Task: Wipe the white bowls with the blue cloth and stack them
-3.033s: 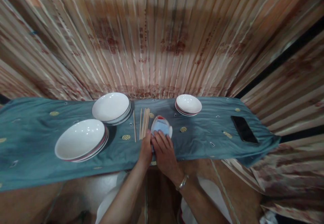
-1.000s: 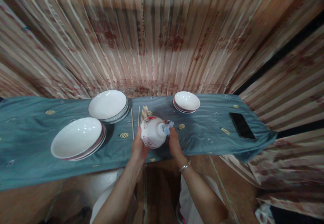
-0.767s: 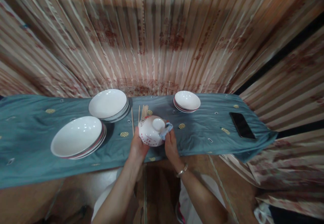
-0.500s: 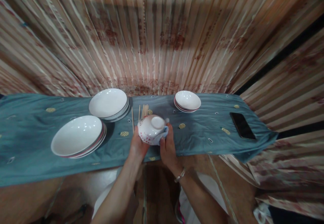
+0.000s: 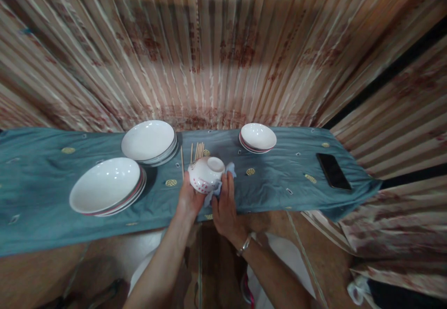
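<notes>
A white bowl (image 5: 205, 177) with a red pattern is held tilted above the front of the table, its foot ring turned up and away from me. My left hand (image 5: 189, 197) grips it by the left side, fingers mostly hidden behind and under it. At the bowl's right side, my right hand (image 5: 225, 209) is closed on a pale blue cloth (image 5: 230, 169) and presses it against the bowl. Part of the cloth also shows below the bowl. Just beyond the bowl lie several wooden chopsticks (image 5: 199, 150).
Two stacks, of white plates (image 5: 148, 140) and of larger white bowls (image 5: 106, 185), stand on the left of the blue tablecloth (image 5: 268, 192). Smaller stacked bowls (image 5: 258, 137) stand at the back right. A black phone (image 5: 333, 171) lies near the right end. Pleated curtains (image 5: 223, 57) hang behind.
My right hand has slid slightly left and toward me along the bowl. More of the cloth shows beside and below the bowl, which has shifted a little left.
</notes>
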Motion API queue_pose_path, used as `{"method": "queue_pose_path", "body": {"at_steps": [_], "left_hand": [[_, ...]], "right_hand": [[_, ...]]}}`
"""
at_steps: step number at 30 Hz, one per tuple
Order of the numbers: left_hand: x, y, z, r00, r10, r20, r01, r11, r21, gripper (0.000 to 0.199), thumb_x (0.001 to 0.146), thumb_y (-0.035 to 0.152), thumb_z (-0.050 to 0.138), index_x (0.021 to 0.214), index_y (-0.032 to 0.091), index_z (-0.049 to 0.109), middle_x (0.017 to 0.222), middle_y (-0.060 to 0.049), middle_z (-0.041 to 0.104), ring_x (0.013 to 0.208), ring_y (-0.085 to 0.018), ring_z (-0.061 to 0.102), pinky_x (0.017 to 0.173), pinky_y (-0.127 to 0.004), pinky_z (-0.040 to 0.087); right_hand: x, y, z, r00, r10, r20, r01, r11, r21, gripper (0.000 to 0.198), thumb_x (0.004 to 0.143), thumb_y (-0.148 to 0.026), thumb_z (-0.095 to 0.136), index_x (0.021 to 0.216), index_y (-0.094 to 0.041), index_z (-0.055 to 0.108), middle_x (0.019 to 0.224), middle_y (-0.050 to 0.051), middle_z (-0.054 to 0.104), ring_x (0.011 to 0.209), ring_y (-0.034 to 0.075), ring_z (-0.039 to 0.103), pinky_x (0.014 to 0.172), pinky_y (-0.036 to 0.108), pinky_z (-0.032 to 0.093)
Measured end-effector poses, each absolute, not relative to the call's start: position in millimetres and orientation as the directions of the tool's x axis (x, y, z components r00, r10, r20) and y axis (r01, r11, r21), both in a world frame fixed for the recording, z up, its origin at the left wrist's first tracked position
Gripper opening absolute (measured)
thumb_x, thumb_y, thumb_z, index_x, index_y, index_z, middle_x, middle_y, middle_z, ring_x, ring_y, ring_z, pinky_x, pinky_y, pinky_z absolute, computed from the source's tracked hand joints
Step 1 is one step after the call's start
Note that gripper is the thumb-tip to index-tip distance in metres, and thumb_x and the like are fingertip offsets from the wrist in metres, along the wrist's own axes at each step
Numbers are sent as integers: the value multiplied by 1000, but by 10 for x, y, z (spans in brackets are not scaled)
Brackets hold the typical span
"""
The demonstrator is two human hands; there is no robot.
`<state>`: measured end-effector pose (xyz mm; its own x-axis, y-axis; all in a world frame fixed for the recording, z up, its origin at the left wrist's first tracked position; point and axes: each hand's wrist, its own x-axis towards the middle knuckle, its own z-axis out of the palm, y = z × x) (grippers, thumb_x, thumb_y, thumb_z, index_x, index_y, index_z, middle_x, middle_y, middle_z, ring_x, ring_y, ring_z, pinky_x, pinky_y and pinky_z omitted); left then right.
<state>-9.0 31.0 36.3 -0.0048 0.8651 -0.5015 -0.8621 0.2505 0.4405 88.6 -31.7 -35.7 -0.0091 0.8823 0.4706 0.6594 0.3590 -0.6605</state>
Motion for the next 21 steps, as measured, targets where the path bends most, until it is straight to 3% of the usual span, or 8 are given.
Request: {"method": "queue_pose_path", "body": {"at_steps": [7,12,17,21], "left_hand": [[-64,307,403,-10,836,-549,-884,249,395,54,103,38,27,146,12,47,118,-13,73,109,-22,69,106,-37,46],[-58,289,386,-48,842,-537,-858,240,454,52,103,37,28,144,12,49,106,-11,77,91,-19,74,98,-32,51],[-66,269,300,-72,809,-583,-805,298,513,48,102,39,35,132,10,59,88,-8,78,81,-18,74,86,-28,56],[-46,238,300,-119,774,-622,-755,336,563,41,98,41,44,111,12,69,80,-6,77,78,-18,74,78,-25,57]], "right_hand": [[836,-367,-418,-90,841,534,725,423,-543,65,103,-22,29,159,-18,-3,167,15,3,154,28,7,119,57,30],[829,-374,-435,-188,804,565,744,492,-452,70,98,-13,34,159,-13,-1,166,17,10,154,30,7,119,58,31],[825,-382,-435,-264,771,580,750,542,-379,75,92,-3,36,158,-12,2,163,18,22,154,30,7,117,58,37],[838,-379,-416,-306,742,597,739,580,-342,71,94,-4,36,158,-9,6,160,19,31,153,29,12,117,55,39]]}}
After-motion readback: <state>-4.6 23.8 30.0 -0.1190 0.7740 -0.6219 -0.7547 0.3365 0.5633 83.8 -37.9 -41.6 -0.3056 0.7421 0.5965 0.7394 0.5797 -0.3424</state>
